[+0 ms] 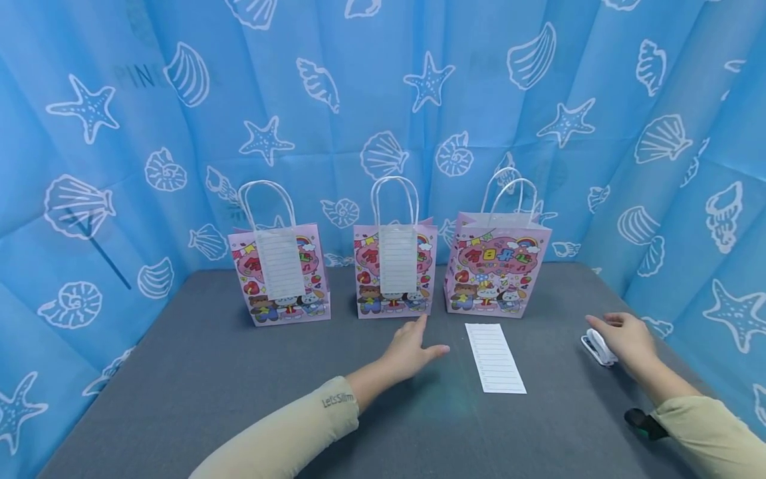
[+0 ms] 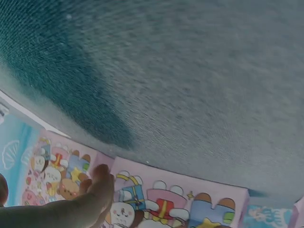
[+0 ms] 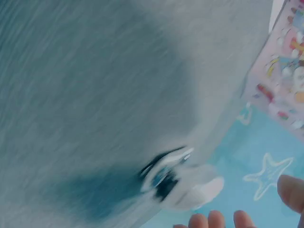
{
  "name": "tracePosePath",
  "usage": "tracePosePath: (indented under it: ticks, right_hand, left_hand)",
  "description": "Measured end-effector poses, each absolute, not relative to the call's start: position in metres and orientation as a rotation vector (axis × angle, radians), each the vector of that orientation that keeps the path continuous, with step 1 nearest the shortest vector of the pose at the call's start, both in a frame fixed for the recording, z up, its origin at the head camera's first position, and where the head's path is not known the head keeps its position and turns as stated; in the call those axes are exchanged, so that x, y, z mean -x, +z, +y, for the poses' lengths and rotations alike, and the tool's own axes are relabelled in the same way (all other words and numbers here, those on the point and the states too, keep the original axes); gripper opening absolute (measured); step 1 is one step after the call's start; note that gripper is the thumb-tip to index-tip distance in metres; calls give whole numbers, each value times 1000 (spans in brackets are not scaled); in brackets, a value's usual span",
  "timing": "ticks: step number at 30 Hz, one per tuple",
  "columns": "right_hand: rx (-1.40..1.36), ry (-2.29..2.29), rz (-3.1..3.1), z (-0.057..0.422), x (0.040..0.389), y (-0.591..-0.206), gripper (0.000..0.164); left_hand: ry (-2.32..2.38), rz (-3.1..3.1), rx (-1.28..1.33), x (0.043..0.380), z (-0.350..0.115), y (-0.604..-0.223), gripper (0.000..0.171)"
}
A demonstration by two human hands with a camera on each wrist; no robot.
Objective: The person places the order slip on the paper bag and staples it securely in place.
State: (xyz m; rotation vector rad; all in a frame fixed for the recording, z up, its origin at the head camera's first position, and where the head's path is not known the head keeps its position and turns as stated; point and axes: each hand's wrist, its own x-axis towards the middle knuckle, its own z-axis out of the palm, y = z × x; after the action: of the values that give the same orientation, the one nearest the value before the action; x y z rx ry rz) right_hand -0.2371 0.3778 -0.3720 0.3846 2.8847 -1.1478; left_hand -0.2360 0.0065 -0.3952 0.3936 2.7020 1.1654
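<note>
My left hand point(image 1: 407, 349) is over the table just in front of the middle pink gift bag point(image 1: 366, 266), fingers extended and thumb out to the side. In the left wrist view its fingers point(image 2: 99, 190) overlap the bag fronts. At the right, my right hand point(image 1: 626, 339) hovers beside a small white stapler point(image 1: 598, 347), its fingers spread and holding nothing. The right wrist view shows the stapler point(image 3: 194, 187) lying on the table, apart from the fingertips point(image 3: 216, 219). A lined white paper strip point(image 1: 495, 359) lies flat between the two hands.
The left gift bag point(image 1: 311, 293) and the middle one each have a lined strip point(image 1: 280, 265) hanging on the front below the handles. The right gift bag point(image 1: 497, 266) shows no strip. A blue shell-print curtain point(image 1: 359, 86) hangs behind the grey table point(image 1: 209, 386).
</note>
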Motion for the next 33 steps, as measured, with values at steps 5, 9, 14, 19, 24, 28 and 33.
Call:
tracePosePath:
  ticks: [5, 9, 14, 19, 24, 28, 33]
  right_hand:
    - [-254, -1261, 2919, 360, 234, -373, 73]
    - [-47, -1284, 2911, 347, 235, -378, 68]
    - [167, -1246, 2861, 337, 238, -382, 66]
    - [312, -1232, 2778, 333, 244, -386, 70]
    - [472, -1222, 2675, 333, 249, -391, 76]
    - [599, -1168, 2615, 331, 253, -394, 81]
    - [711, -1095, 2569, 326, 256, -395, 89]
  left_hand:
    - [1128, 2713, -410, 236, 14, -399, 79]
    - [1095, 2720, -411, 237, 20, -402, 81]
    - [1069, 2737, -408, 237, 26, -402, 83]
    - [1009, 2737, -437, 238, 32, -402, 86]
    - [945, 2717, -455, 240, 37, -404, 89]
    - [903, 2702, -473, 243, 42, -405, 91]
    - [886, 2665, -504, 246, 47, -405, 92]
